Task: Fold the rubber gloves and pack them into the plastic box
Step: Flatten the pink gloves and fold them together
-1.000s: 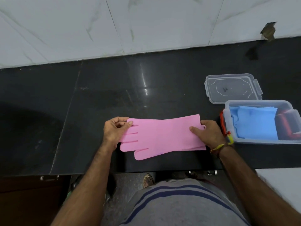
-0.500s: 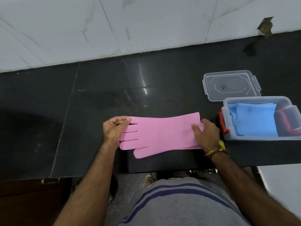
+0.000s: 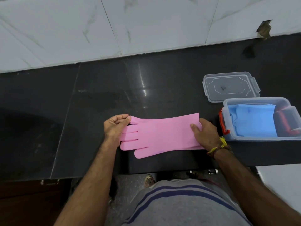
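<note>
Centrally, a pink rubber glove lies flat on the dark counter, its fingers pointing to the person's left and its cuff to the right, near the front edge. Left hand: fingers curled, pinching the tip of the glove's uppermost finger between thumb and forefinger. Right hand: laid over the cuff end, thumb pressed flat on top of the pink rubber — whether the other fingers curl under the cuff cannot be told. A yellow and brown thread band circles the right wrist. Just beside that hand stands the clear plastic box with red latches, open, holding folded blue gloves and something red behind them. Its clear lid lies on the counter just beyond the box — touching or apart cannot be told. White marble tiles back the counter.
</note>
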